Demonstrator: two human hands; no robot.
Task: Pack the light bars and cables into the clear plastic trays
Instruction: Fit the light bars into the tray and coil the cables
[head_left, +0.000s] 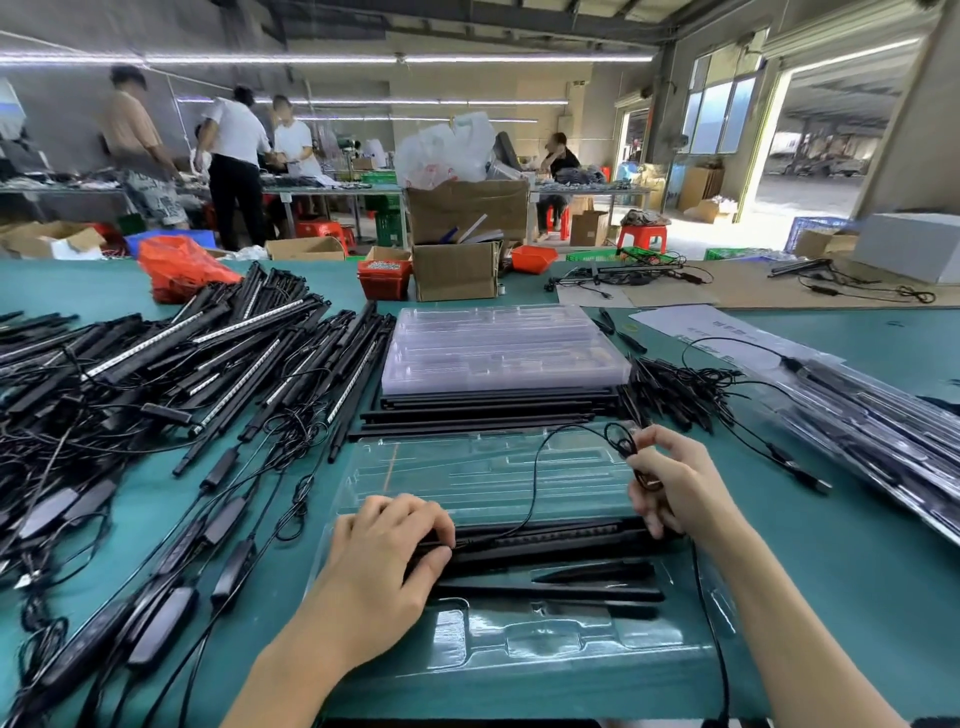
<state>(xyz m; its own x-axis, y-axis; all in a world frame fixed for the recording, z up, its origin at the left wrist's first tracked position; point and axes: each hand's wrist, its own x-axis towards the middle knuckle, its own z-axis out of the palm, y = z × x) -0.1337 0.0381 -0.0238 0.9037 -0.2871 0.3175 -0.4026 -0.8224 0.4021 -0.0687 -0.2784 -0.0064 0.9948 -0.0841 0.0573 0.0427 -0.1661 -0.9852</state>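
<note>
1. Landmark: the open clear tray (467, 478) on the green table (831, 597), directly in front of the person; all places below are given rel. to it
2. A light bar (545, 543) is seated in a slot across the tray's near half; its left end is clamped by the left hand (384, 561), fingers curled over the top, thumb underneath
3. The bar's cable (540, 467) arcs up over the tray's far half to the right hand (670, 483) at the tray's right edge, where a small coil is pinched betw. curled fingers and thumb
4. Bar judged stiff, light, slim; best taken at the ends and pressed flat (LED face prob. scratch-prone)
5. Cable judged limp, springy, tangle-prone; coil to be kept pinched until tucked in
6. Tray judged thin, flexible; likely to buckle if pressed hard
7. Loose bars (208, 364) are heaped left of the tray; a stack of empty trays (498, 348) lies beyond it
</note>
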